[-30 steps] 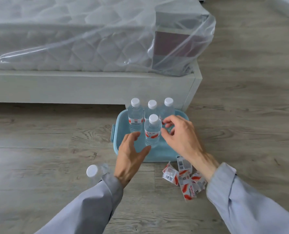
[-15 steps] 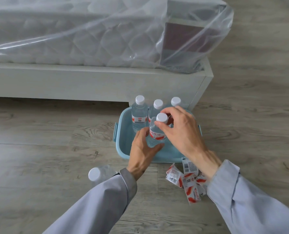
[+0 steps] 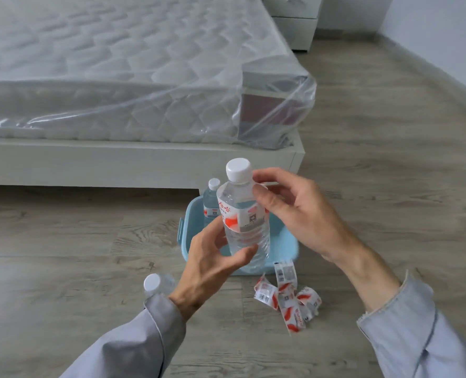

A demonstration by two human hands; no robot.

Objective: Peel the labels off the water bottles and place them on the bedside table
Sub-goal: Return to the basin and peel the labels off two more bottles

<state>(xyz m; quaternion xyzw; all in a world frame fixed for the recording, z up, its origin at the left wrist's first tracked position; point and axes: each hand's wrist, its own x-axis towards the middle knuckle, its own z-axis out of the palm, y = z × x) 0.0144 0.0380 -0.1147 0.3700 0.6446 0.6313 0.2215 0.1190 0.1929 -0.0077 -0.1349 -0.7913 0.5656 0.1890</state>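
Note:
I hold a clear water bottle (image 3: 242, 214) with a white cap and a red-and-white label upright above the blue basin (image 3: 191, 222). My left hand (image 3: 212, 266) grips its lower body. My right hand (image 3: 289, 211) pinches its neck just under the cap. One more labelled bottle (image 3: 211, 200) shows in the basin behind it; others are hidden by my hands. A bare bottle (image 3: 157, 285) stands on the floor by my left wrist. Several peeled labels (image 3: 286, 296) lie on the floor in front of the basin.
A bed frame (image 3: 144, 165) with a plastic-wrapped mattress (image 3: 117, 77) fills the left and back. A white bedside table (image 3: 294, 17) stands at the far end beyond the bed. Wood floor (image 3: 390, 159) stretches to the right, up to a white wall.
Both hands closed on the front bottle in the basin and lifted it up toward me. The camera tilted up, bringing the bedside table into view.

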